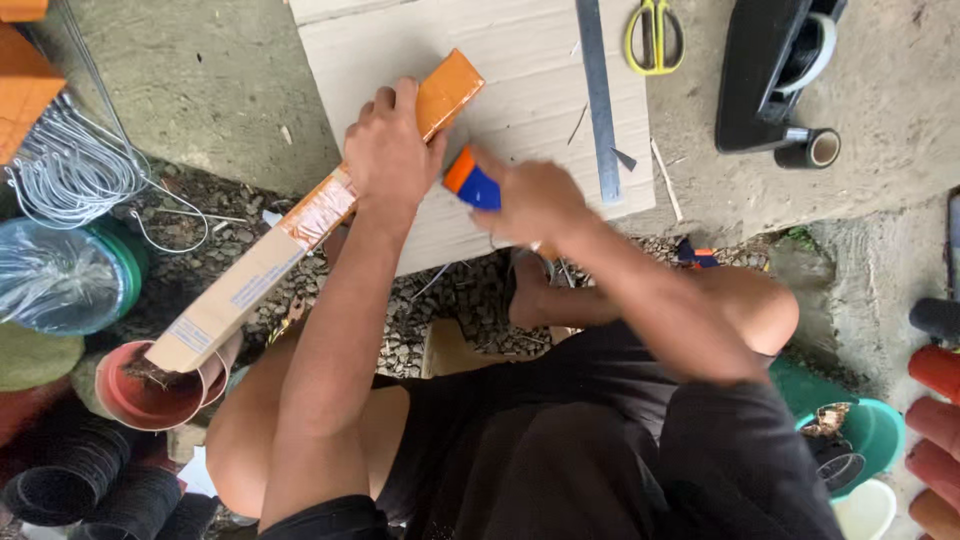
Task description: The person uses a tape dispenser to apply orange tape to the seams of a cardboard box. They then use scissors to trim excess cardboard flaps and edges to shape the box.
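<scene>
From the head camera, the left hand (388, 150) gripped a long cardboard strip (300, 220), orange-taped at its upper end, lying slantwise from the cardboard sheet (520, 90) down to a terracotta pot (150, 395). The right hand (535, 200), blurred, had its fingers closed around an orange-and-blue utility knife (470, 182) just beside the strip. A metal ruler (597, 95) and yellow scissors (655, 35) lay nearby.

bare cardboard sheet (520, 110) ahead, ruler (598, 100), scissors (655, 35) right
</scene>
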